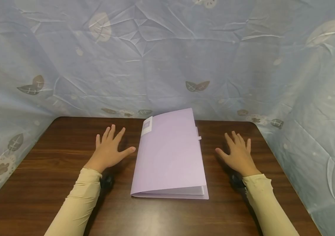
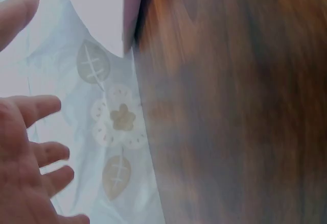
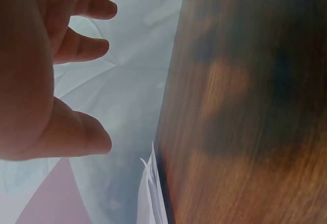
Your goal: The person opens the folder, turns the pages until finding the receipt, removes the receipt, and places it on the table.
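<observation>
Pale sleeves point(image 1: 77, 200) flank a lilac folder point(image 1: 168, 154)

Patterned cloth point(image 1: 167, 65) hangs behind the folder and off to both sides. Under the folder I see a wood-grain tabletop point(image 1: 120, 216). The folder gapes slightly at its near edge, showing white paper point(image 1: 188, 190). To its left, the left hand point(image 1: 107, 153) spreads its fingers, grasping nothing, thumb near the folder; to its right, the right hand point(image 1: 239, 157) is likewise splayed and empty. A white label point(image 1: 147, 125) sits on its far left corner, a little tab point(image 1: 199, 138) at its right edge.
</observation>
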A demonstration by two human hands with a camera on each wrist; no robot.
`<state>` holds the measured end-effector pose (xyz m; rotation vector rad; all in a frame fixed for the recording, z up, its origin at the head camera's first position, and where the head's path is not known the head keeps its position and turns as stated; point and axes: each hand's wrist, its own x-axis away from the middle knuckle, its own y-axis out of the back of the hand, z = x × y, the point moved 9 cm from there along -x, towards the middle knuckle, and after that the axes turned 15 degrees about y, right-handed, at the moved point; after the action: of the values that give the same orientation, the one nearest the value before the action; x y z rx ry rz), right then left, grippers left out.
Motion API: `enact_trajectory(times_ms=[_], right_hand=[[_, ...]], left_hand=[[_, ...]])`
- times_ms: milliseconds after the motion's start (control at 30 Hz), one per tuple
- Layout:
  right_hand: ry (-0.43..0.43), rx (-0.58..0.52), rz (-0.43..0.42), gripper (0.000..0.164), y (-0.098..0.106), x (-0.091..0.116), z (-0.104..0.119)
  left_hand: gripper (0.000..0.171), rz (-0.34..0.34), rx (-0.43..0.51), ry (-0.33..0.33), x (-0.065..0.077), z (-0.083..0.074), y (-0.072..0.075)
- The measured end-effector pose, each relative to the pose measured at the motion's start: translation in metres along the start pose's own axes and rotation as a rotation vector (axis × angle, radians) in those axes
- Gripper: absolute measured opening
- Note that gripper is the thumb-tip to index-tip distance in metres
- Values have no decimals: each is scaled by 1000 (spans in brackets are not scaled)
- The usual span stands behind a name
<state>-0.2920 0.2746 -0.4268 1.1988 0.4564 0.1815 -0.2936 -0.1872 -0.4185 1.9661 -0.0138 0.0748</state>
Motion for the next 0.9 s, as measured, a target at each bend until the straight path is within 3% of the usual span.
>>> enact_trajectory(times_ms=[433, 700, 900], right_hand=[[26, -40, 21, 83, -4, -2, 4], [31, -59, 39, 81, -6, -3, 7], [73, -70, 23, 78, -5, -6, 17]], left_hand=[[93, 62, 63, -217, 13, -38, -10], [81, 207, 125, -321, 27, -57, -27], [77, 252, 93, -341, 30, -64, -35]])
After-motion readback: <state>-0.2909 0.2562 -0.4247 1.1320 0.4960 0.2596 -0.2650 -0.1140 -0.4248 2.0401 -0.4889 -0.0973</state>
